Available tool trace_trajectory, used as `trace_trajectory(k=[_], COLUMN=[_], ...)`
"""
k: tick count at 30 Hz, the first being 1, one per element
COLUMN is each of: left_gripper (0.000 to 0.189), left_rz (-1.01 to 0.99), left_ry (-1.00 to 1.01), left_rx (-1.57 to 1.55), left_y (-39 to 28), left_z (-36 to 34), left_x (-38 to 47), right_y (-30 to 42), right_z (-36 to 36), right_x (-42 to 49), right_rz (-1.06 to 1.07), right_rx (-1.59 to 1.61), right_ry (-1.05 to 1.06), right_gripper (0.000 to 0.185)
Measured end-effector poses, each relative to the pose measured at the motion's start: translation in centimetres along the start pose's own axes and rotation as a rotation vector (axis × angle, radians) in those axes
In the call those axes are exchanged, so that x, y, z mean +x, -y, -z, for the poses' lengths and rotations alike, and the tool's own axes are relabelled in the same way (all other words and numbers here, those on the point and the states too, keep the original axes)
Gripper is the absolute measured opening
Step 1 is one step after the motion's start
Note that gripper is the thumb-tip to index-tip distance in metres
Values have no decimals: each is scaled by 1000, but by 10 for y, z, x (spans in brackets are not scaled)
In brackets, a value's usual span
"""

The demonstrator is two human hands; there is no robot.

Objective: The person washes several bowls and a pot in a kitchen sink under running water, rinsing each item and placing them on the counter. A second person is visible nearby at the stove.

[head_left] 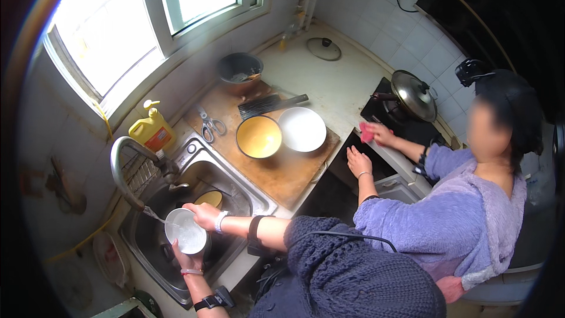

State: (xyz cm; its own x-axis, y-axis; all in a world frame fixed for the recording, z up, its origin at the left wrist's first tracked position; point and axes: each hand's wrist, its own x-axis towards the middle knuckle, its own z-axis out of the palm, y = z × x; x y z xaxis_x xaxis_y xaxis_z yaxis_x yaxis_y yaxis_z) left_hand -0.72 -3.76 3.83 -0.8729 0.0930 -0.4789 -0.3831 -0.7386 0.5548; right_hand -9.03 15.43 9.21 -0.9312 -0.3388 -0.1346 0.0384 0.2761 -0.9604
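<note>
My left hand (187, 258) supports a white bowl (187, 232) from below, over the stainless steel sink (260, 205). My right hand (205, 216) grips the far rim of the same bowl. A stream of water runs from the curved tap (121, 163) into the bowl, which is tilted and has water in it. Behind my right hand, a yellow bowl (209, 198) lies in the basin, partly hidden.
A wooden cutting board (265, 176) beside the sink bears a yellow bowl (259, 137), a white plate (303, 129), scissors (212, 126), a cleaver (265, 105) and a dark pot (239, 70). At right, a co-worker's hand (382, 134) presses a pink cloth (366, 132) on the counter edge near a lidded pan (414, 96).
</note>
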Motion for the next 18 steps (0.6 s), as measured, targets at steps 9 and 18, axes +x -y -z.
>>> trace_trajectory(k=[9,18], left_gripper=[29,69], left_rz=[-36,-101], left_ry=[-459,-469], left_rx=[-153,710], left_y=[49,-1], left_z=[15,37], left_x=[32,2], right_y=[-39,-74], right_z=[-72,-70], right_x=[8,40], right_rz=[-168,-80], right_rx=[132,-395], right_ry=[-200,-5], right_gripper=[51,48])
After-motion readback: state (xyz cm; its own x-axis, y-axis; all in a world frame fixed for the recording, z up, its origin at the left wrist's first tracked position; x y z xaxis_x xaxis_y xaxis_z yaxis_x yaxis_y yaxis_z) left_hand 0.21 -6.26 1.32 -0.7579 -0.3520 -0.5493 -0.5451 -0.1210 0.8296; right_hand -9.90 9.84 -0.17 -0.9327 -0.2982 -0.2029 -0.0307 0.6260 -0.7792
